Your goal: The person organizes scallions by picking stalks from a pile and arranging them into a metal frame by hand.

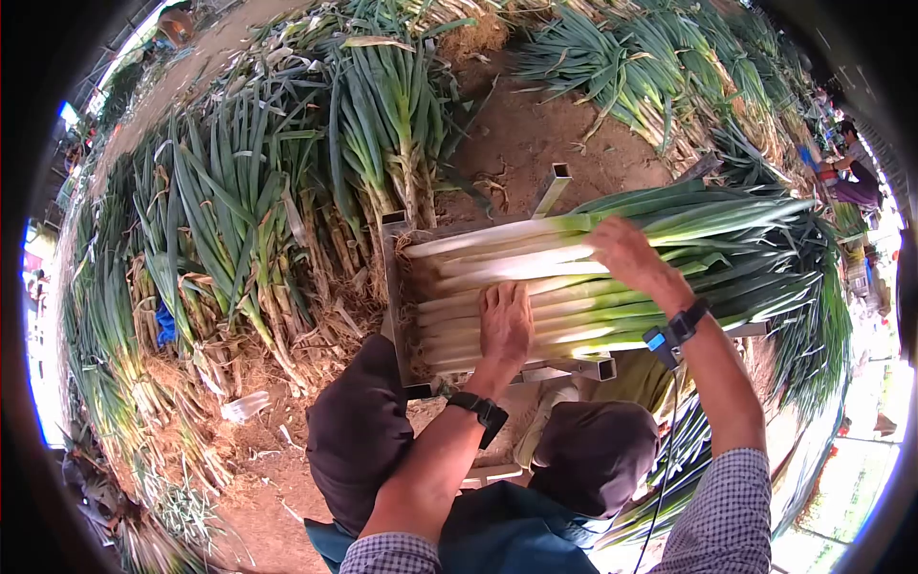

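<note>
Cleaned leeks (pixel 564 311) lie side by side in a metal frame (pixel 400 316), white root ends to the left and green leaves to the right. My left hand (pixel 505 325) rests on the white stalks, palm down, fingers stretched out. Further right, my right hand (pixel 626 253) has its fingers curled around the upper leeks where white turns to green; its fingertips are partly hidden, and it appears to grip one leek (pixel 521 232). Both wrists wear black straps, and a cable hangs from the right one.
Untrimmed leeks (pixel 229 210) with dry roots are heaped on the left, and another pile (pixel 660 77) lies at the back right. Bare soil (pixel 545 134) shows behind the frame. My knees (pixel 359 430) are close to its front edge. A person (pixel 851 167) is at the far right.
</note>
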{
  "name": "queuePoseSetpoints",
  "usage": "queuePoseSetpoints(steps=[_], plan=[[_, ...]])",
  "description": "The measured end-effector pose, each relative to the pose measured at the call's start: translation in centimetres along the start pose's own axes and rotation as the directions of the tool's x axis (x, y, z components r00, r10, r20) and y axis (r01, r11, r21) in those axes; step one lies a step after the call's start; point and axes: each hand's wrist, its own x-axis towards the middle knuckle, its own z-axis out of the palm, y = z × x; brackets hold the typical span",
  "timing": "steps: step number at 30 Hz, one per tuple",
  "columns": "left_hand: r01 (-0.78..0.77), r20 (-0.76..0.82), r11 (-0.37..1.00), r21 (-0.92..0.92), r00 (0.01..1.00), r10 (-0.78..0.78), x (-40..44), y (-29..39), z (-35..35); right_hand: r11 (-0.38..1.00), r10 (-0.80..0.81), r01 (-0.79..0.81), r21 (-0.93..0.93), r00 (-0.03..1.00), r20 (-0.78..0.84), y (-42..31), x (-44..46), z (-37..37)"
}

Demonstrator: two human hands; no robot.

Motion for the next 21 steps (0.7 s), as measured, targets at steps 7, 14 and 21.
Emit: queuePoseSetpoints(steps=[7, 14, 21], plan=[[0.018, 0.063, 1.0, -0.015, 0.998, -0.017, -0.1, 0.1, -0.2, 1.0, -0.002, 0.004, 0.01, 0.989, -0.151, -1.0, -0.6, 0.2], [0.01, 0.041, 1.0, 0.008, 0.999, -0.01, -0.3, 0.1, -0.5, 0.996, -0.059, 0.05, -0.077, 0.992, -0.112, -2.9, -2.7, 0.8], [-0.026, 0.005, 0.999, 0.022, 1.0, 0.026, -0.4, -0.1, -0.1, 0.998, 0.005, -0.007, -0.065, 1.0, -0.023, -0.6, -2.0, 1.6]])
